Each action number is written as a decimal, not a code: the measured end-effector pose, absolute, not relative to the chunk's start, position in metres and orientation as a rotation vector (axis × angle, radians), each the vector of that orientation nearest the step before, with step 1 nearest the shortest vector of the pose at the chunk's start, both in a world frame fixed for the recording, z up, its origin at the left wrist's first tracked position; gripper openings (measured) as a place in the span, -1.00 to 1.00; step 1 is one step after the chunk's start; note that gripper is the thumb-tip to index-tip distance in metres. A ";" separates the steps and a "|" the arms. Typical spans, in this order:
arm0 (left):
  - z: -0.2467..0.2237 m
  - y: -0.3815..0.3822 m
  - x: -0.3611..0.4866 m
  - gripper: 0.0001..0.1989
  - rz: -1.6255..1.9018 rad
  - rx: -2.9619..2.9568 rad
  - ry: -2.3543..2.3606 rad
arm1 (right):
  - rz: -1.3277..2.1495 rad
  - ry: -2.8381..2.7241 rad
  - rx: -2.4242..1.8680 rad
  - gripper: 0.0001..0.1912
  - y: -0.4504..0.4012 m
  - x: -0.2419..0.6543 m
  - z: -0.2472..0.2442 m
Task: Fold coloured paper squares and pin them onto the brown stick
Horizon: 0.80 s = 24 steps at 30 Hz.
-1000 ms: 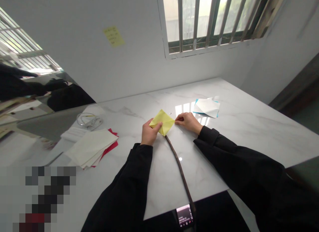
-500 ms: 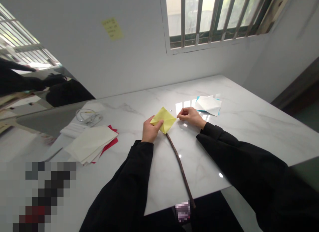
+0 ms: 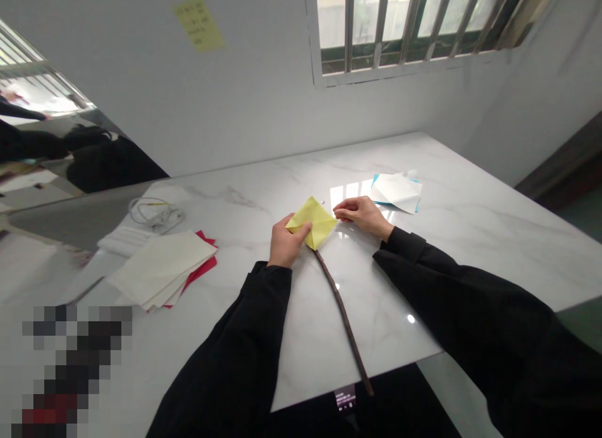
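My left hand (image 3: 286, 241) rests on a folded yellow paper square (image 3: 316, 223), its fingers and thumb gripping the paper's left part. The paper lies diamond-wise on the white marble table (image 3: 451, 237). My right hand (image 3: 361, 216) sits just to the right, its curled fingertips at the paper's right corner and nothing visible in them. A thin brown stick (image 3: 345, 322) runs from just below the paper's lower corner toward the near table edge. Black sleeves cover both forearms.
Left of my hands lie cream paper sheets over red sheets (image 3: 160, 268), a white cable (image 3: 155, 215) and a white folded item (image 3: 125, 240). White and blue papers (image 3: 395, 192) lie at the far right. A phone (image 3: 345, 399) shows below the near edge.
The whole scene has shifted upward in view as the head tilts. My hands and the yellow paper stay nearly the same relative to each other, with the right fingertips slightly closer to the paper.
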State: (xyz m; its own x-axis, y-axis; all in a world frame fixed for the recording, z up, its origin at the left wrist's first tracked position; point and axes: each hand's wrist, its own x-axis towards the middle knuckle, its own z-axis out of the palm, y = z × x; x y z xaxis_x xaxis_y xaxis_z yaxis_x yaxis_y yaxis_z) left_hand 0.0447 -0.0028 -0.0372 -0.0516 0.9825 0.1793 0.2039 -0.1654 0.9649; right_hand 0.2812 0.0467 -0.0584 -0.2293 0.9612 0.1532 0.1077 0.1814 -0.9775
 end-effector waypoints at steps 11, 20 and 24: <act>-0.032 -0.005 0.044 -0.67 1.287 1.452 1.332 | 1.294 -1.427 -1.033 -0.71 0.046 0.278 -0.059; -0.033 -0.002 0.036 -0.68 1.265 1.505 1.305 | 1.462 -1.244 -0.904 -0.58 0.041 0.275 -0.052; -0.033 -0.003 0.039 -0.71 1.224 1.510 1.320 | 1.418 -1.389 -0.829 -0.62 0.036 0.271 -0.047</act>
State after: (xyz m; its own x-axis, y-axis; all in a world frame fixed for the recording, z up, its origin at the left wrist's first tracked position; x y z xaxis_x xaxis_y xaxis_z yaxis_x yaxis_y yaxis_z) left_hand 0.0385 -0.0031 -0.0330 0.0004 0.9854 0.1701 0.2437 -0.1650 0.9557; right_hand 0.2705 0.0358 -0.0475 -0.3179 0.9367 0.1466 -0.1661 0.0972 -0.9813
